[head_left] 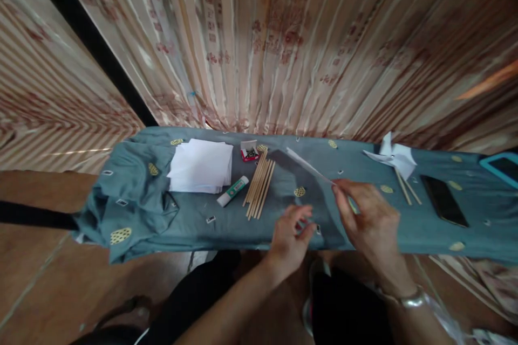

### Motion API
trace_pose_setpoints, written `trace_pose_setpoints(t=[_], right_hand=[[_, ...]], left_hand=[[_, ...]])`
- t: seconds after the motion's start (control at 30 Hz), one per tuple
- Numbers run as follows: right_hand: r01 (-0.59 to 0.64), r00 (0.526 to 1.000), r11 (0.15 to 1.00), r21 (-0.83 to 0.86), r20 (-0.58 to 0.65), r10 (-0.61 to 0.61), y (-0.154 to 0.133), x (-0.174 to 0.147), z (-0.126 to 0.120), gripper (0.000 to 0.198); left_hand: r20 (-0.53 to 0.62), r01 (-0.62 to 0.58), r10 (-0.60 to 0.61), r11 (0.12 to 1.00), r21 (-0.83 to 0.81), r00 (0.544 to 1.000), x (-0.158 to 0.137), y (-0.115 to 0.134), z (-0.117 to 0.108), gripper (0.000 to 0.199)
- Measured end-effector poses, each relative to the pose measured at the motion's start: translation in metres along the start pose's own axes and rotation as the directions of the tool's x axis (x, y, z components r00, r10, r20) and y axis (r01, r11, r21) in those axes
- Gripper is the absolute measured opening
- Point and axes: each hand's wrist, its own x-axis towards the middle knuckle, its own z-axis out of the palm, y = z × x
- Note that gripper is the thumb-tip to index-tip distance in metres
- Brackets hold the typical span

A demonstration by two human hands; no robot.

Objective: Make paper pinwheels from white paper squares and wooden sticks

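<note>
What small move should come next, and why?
I'd probably raise the left hand to the free end of the thin white paper sheet: the right hand pinches it at one end only, while the left appears to hold nothing.

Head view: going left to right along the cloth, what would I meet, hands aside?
Paper stack, glue stick, wooden sticks, held paper, pinwheel, phone, blue-edged device.
</note>
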Motion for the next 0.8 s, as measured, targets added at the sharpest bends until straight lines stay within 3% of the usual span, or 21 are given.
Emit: trace_pose_setpoints(t=[0.07, 0.13, 0.2, 0.27, 0.33, 0.4, 0.57, 0.7, 0.8], right_hand=[[0.136, 0.982, 0.984, -0.114, 0.144, -0.119, -0.001, -0.017, 0.001, 0.02], [0.209, 0.944, 0.97, -0.123, 0.284, -0.167, -0.005, -0.032, 0.006, 0.021], [0.227, 0.907, 0.971, -0.068, 0.378, -0.186, -0.01, -0.043, 0.013, 0.024], [0.186, 0.884, 0.982, 0.028, 0.432, -0.18, -0.013, -0.051, 0.017, 0.025], [0.085, 0.871, 0.983, 0.161, 0.468, -0.152, -0.008, -0.055, 0.018, 0.023], [-0.078, 0.861, 0.954, 0.288, 0.502, -0.081, 0.004, -0.057, 0.017, 0.02], [-0.509, 0.783, 0.764, 0.396, 0.582, 0.22, 0.042, -0.053, 0.018, 0.023], [-0.625, 0.742, 0.644, 0.44, 0.592, 0.315, 0.055, -0.047, 0.029, 0.022], [-0.657, 0.726, 0.612, 0.44, 0.586, 0.36, 0.063, -0.045, 0.043, 0.025]], left_hand=[[-0.172, -0.051, 0.064, 0.996, 0.078, 0.983, 0.006, 0.0, -0.015, 0.057], [-0.204, -0.152, 0.206, 0.956, 0.25, 0.957, 0.008, -0.001, -0.025, 0.066], [-0.074, -0.243, 0.297, 0.881, 0.406, 0.952, 0.007, -0.003, -0.03, 0.056], [0.101, -0.287, 0.275, 0.814, 0.505, 0.956, 0.005, -0.006, -0.03, 0.037], [0.218, -0.292, 0.203, 0.778, 0.556, 0.955, 0.005, -0.009, -0.028, 0.024], [0.261, -0.28, 0.152, 0.769, 0.575, 0.953, 0.007, -0.011, -0.027, 0.02], [0.219, -0.24, 0.143, 0.817, 0.524, 0.965, 0.014, -0.015, -0.029, 0.019], [0.161, -0.211, 0.153, 0.869, 0.447, 0.975, 0.017, -0.018, -0.028, 0.023], [0.087, -0.161, 0.136, 0.88, 0.447, 0.987, 0.021, -0.021, -0.03, 0.026]])
